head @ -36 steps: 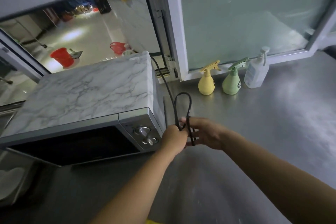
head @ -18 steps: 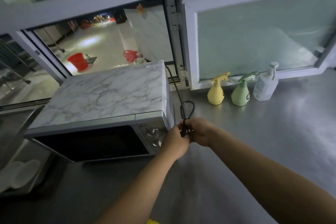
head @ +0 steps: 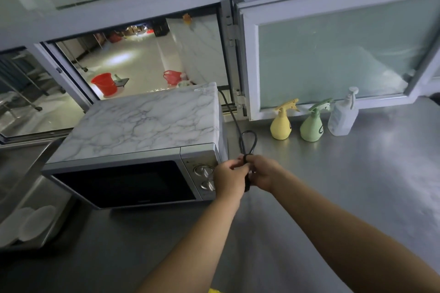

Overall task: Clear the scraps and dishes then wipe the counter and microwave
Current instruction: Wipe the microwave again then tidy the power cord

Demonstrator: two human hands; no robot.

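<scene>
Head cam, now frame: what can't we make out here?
- Cord plug end: hidden, bundle gripped between left hand and right hand.
- Spray bottle label print: too small.
- Plates at the left edge: dim, count unclear.
- Microwave interior: dark behind its door.

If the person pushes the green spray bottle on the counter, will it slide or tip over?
The green spray bottle probably slides first: its pear-shaped body is widest at the bottom, and the steel counter looks smooth. A push high on its narrow neck might tip it. How full it is cannot be told.
</scene>
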